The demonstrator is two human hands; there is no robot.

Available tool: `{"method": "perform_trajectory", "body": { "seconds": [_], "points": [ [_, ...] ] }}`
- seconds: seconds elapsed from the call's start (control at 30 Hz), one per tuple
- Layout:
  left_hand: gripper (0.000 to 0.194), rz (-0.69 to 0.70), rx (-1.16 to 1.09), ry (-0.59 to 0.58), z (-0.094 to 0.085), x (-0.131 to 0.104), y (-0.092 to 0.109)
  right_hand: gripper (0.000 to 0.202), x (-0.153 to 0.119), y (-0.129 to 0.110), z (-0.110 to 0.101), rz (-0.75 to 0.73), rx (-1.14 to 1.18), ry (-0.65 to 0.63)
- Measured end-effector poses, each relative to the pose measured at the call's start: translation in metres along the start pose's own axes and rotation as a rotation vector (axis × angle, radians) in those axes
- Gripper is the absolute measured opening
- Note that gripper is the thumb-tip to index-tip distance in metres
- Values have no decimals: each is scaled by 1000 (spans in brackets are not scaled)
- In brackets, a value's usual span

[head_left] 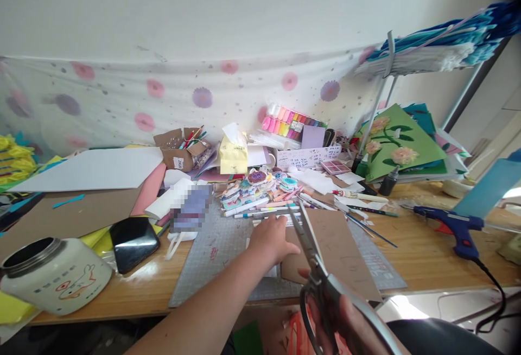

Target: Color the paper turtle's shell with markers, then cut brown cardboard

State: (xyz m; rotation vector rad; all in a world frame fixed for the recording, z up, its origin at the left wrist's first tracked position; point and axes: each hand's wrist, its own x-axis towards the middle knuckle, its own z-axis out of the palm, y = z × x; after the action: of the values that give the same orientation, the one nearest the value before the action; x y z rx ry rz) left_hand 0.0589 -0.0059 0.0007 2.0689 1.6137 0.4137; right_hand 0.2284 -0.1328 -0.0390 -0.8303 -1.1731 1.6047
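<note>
My right hand [340,325], low in the view, is closed around the handles of large scissors [315,262]. The scissor blades point up and away, slightly apart, above a sheet of brown cardboard [337,241]. My left hand [271,238] reaches forward over the grey cutting mat [207,257], its thumb spread from the fingers. Its fingertips are at the near edge of a row of markers [250,205]; whether they touch one is hard to see. Behind the markers lies a pile of paper cutouts [240,189].
At left stand a wide-mouthed jar [77,279] and a black glossy object [134,241]. A blue glue gun [451,222] with a cord lies at right. Farther back are a cardboard box [179,154], a yellow tissue pack [233,154] and green craft sheets [402,146].
</note>
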Motion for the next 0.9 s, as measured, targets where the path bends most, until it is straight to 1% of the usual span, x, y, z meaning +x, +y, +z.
{"method": "perform_trajectory", "body": {
  "seconds": [0.1, 0.17, 0.23, 0.3, 0.33, 0.43, 0.5, 0.53, 0.6, 0.7, 0.77, 0.83, 0.9],
  "points": [
    [34, -16, -144, 47, 4, 2, -3, 57, 9, 5, 2, 43, 277, 47],
    [33, -33, -282, 73, 5, 2, -4, 53, 15, 7, 2, 65, 369, 72],
    [37, -41, -446, 78, 5, 0, -3, 49, 20, 7, 0, 81, 413, 89],
    [38, -34, -607, 54, 5, -3, 0, 48, 22, 7, -1, 88, 425, 98],
    [35, -26, -680, 32, 5, -6, 1, 48, 23, 8, -1, 85, 419, 96],
    [19, -7, -853, -49, 9, -16, 2, 47, 23, 7, -2, 52, 345, 76],
    [18, -6, -943, -74, 11, -22, 1, 48, 23, 5, -1, 16, 267, 72],
    [20, -11, -986, -63, 11, -25, 0, 48, 22, 3, 0, -3, 232, 67],
    [25, -29, -1075, 9, 9, -28, -3, 50, 19, 0, 2, -49, 167, 39],
    [35, -68, -1210, 201, -6, -30, -8, 55, 10, -4, 6, -104, 67, 3],
    [40, -79, -1299, 328, -20, -31, -12, 58, 2, -6, 6, -81, -26, 59],
    [43, -76, -1377, 445, -34, -33, -15, 59, -6, -6, 5, -17, -129, 159],
    [45, -79, -1438, 541, -45, -35, -17, 58, -11, -6, 1, 57, -218, 230]
  ]
}}
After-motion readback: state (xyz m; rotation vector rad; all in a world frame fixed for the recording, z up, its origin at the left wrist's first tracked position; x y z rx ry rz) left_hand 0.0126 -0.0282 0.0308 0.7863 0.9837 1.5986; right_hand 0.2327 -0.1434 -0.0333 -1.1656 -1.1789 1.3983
